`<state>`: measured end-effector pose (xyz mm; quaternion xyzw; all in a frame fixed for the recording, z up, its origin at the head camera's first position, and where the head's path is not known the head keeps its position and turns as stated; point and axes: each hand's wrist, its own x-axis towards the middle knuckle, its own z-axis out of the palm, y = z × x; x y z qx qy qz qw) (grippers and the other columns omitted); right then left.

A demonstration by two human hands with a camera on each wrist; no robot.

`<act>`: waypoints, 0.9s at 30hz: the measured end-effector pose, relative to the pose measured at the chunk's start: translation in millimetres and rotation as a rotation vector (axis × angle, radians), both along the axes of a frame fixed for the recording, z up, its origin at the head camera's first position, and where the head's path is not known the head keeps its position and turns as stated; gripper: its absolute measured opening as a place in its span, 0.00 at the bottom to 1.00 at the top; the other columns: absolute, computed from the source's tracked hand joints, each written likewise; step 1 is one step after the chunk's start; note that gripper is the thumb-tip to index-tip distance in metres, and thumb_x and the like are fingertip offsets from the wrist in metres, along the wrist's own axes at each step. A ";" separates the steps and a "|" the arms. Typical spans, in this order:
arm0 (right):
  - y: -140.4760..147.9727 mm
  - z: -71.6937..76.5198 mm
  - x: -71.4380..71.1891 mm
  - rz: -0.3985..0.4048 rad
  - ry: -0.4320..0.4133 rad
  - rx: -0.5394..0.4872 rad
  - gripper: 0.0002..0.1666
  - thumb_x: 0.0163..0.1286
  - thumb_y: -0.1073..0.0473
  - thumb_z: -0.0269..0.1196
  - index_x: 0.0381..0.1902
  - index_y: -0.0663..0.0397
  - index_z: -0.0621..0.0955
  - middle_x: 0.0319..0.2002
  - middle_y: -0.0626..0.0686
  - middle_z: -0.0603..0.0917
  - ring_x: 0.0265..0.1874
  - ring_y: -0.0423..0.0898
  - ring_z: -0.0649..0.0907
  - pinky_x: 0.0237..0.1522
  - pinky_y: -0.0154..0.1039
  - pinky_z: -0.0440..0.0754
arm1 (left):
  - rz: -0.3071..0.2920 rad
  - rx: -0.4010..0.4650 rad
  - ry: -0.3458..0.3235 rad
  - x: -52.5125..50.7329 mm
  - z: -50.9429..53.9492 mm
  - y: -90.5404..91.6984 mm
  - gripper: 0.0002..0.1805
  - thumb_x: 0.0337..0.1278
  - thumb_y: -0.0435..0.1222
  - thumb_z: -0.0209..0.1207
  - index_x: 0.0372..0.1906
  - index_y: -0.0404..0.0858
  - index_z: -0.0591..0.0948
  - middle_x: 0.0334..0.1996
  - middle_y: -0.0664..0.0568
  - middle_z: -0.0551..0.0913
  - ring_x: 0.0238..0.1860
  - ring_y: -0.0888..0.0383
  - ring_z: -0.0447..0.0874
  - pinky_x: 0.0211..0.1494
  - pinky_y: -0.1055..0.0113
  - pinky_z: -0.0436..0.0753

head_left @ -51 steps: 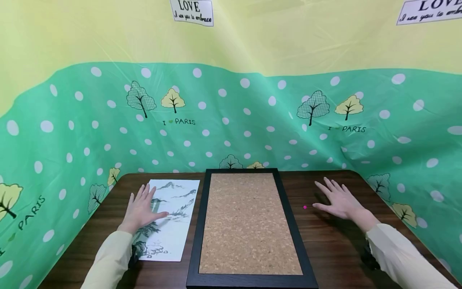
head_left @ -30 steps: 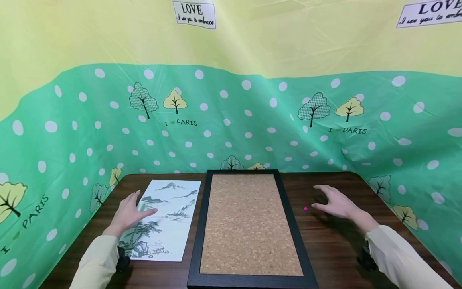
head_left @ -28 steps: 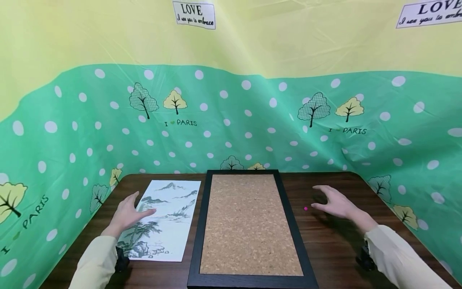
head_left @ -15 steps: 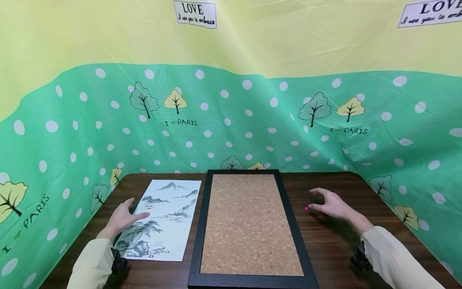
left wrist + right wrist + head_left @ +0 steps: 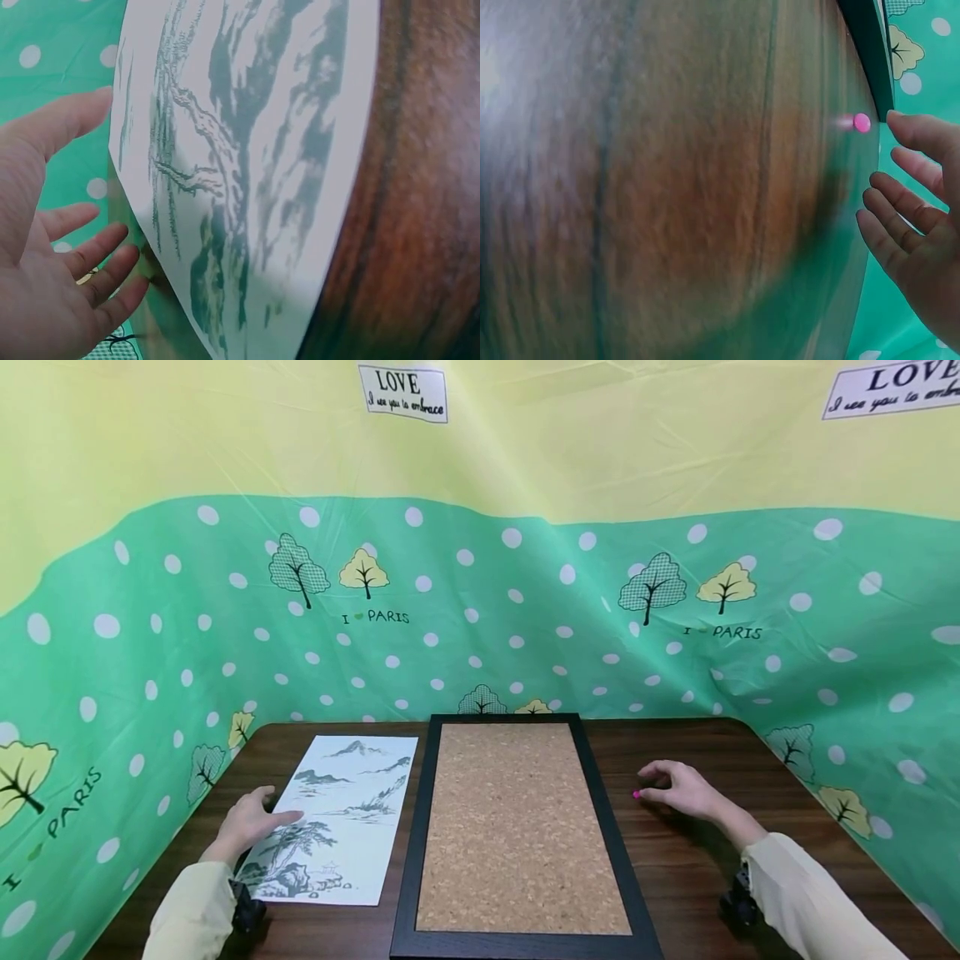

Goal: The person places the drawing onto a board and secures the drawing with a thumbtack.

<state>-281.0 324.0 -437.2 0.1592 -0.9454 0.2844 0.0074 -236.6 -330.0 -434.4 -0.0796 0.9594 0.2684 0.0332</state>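
Observation:
A white sheet (image 5: 352, 827) with a grey-green landscape lies on the left of the table. The left hand (image 5: 251, 822) is over its left edge, thumb spread from the fingers; in the left wrist view the hand (image 5: 67, 247) holds nothing beside the sheet (image 5: 285, 165). A small pink pin (image 5: 637, 794) stands right of the cork board (image 5: 517, 827). Close to it is the right hand (image 5: 682, 789), fingers bent and parted from the thumb. In the right wrist view a gap shows between the pin (image 5: 862, 123) and the right hand (image 5: 930, 217).
The board's black frame (image 5: 525, 943) occupies the middle of the dark wooden table (image 5: 705, 877). Behind the table hangs a green and yellow cloth (image 5: 517, 560) with white dots, trees and lettering. Dark devices are on both wrists.
The left hand has drawn back toward the sheet's lower left and uncovered more of the picture. The right hand has come lower and nearer the pin, its fingers more bent than before.

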 end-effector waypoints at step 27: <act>-12.8 -11.9 -5.8 0.003 0.018 -0.005 0.03 0.56 0.68 0.63 0.29 0.60 0.83 0.27 0.51 0.83 0.28 0.43 0.78 0.31 0.36 0.75 | 0.206 0.172 -0.073 -1.3 -3.1 7.8 0.42 0.41 0.41 0.66 0.56 0.18 0.61 0.51 0.23 0.65 0.48 0.34 0.65 0.53 0.43 0.65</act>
